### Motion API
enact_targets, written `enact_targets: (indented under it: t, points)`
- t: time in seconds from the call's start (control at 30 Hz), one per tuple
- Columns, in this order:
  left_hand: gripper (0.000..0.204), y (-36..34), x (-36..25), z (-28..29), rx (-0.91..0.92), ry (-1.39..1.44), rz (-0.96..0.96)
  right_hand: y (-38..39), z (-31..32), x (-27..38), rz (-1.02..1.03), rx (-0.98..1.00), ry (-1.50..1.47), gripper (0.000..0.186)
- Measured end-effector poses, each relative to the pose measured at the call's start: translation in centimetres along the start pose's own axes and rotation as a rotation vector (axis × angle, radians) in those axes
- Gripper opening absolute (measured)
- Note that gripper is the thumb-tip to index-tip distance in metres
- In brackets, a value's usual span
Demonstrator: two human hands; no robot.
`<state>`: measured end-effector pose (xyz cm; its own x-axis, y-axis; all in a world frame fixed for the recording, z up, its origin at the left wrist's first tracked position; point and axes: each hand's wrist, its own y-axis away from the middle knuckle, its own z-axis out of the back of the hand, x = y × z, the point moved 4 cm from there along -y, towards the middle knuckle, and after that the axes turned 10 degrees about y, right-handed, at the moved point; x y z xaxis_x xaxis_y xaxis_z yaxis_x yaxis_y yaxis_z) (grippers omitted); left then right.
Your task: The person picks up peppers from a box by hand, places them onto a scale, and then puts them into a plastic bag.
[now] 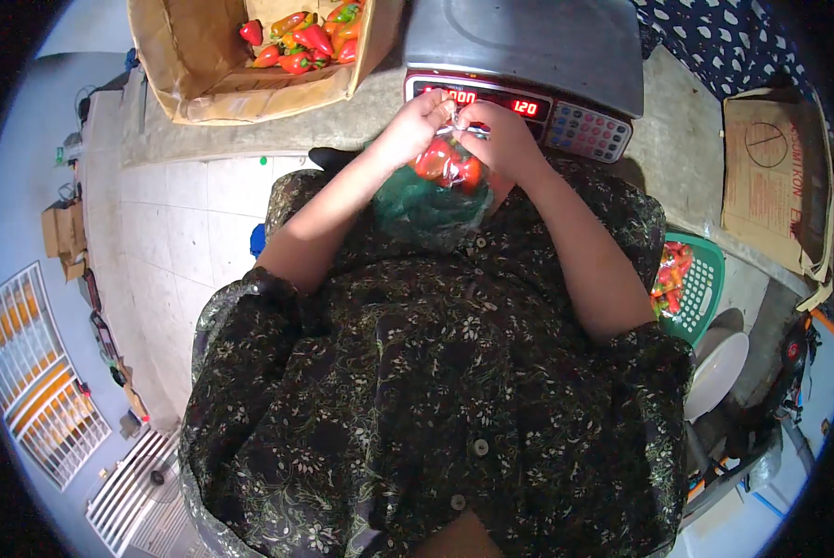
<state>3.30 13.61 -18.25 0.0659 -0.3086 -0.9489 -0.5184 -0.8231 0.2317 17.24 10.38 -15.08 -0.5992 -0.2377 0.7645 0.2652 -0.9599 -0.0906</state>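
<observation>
A clear plastic bag (449, 166) with red peppers in it hangs in front of my chest, at the near edge of a digital scale (519, 42). Its gathered neck is pinched between the fingers of my left hand (423, 119) and my right hand (501, 138). The two hands almost meet there, and the fingertips partly hide the neck. Below the peppers, over my lap, lies crumpled green, see-through plastic (426, 212). Whether it joins the clear bag, I cannot tell. Past my fingers the scale's red lit display shows.
An open cardboard box (222, 110) of red, orange and green peppers stands at the far left. On the right are a green basket (708, 288) with small peppers, a white round dish (720, 372) and another open cardboard box (761, 186). Patterned dark cloth (733, 42) hangs at the far right.
</observation>
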Motion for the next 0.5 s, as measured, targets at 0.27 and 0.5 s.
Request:
enact_targets:
  t: [0.27, 0.5]
  points:
    - [0.019, 1.3, -3.3, -1.7, -0.081, -0.592, -0.134, 0.2, -1.0, -2.5, -0.217, 0.003, -0.365, 0.026]
    - [0.011, 2.2, -4.7, -2.1, -0.027, -0.887, -0.564, 0.0, -0.1, -0.3, -0.09, 0.035, -0.044, 0.018]
